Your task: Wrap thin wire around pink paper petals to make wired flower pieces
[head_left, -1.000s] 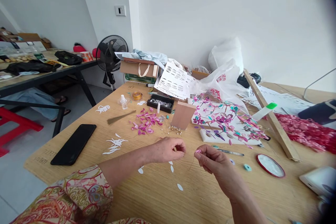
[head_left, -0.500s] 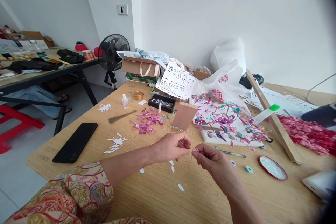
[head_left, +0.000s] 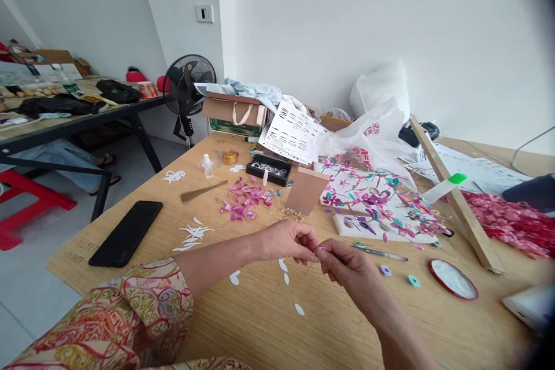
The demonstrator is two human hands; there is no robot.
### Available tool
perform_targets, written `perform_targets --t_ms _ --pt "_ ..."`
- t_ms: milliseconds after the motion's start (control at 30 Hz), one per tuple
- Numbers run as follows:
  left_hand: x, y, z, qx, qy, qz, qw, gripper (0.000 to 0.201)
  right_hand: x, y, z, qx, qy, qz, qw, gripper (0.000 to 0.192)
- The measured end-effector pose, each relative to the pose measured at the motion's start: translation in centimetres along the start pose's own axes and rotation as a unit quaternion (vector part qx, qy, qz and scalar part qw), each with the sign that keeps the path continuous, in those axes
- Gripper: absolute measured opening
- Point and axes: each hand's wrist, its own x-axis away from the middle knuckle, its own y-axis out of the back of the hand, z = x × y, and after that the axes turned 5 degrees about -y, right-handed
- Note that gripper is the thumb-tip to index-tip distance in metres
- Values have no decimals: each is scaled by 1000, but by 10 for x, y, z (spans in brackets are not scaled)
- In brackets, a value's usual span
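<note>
My left hand [head_left: 291, 241] and my right hand [head_left: 349, 266] meet fingertip to fingertip above the table. Between thumb and forefinger, my right hand pinches a small pink petal [head_left: 320, 249], mostly covered by the fingers. My left hand is closed in a pinch right against it; what its fingertips grip is too small to make out. White leaf-shaped paper pieces [head_left: 299, 309] lie on the wood below. Behind the hands are loose pink petals [head_left: 245, 201] and an upright wooden block [head_left: 307, 191] with small beads at its foot.
On the left lies a black phone [head_left: 125, 233]. Pink and teal flower sprays [head_left: 381, 196] rest on white foam to the right, near a pen [head_left: 385, 252], small spools [head_left: 413, 281] and a red-rimmed round dish [head_left: 453, 278]. A wooden bar [head_left: 459, 202] leans behind them.
My hands have come together: the small gap between their fingertips has closed at the pink petal. A thin strand hanging below my right fingers no longer shows clearly.
</note>
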Motion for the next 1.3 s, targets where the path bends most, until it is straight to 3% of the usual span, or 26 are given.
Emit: perform_targets --t_ms 200,400,500,667,933,1100,1200,1300 --pt "-2 -2 5 -12 -10 -41 999 23 2 -2 4 108 5 -47 993 28" --pt "-2 -2 6 -31 14 -47 998 20 2 -3 8 105 25 -111 988 14" --pt "0 -2 3 25 5 -63 998 23 0 0 1 24 33 -81 996 14" --pt "2 -3 2 157 -13 -152 976 30 -5 -3 -15 -60 7 -60 996 21" --pt "-2 -5 12 258 -35 -237 936 32 -12 -40 -42 -66 22 -73 995 20" --pt "-7 -7 24 181 -63 -281 940 29 2 -52 -26 50 89 -99 990 20" --pt "-10 -6 29 93 -79 -288 950 28 12 -37 -14 95 123 -108 982 21" --pt "-9 -5 30 33 -80 -256 963 26 14 -11 -13 109 120 -144 976 20"
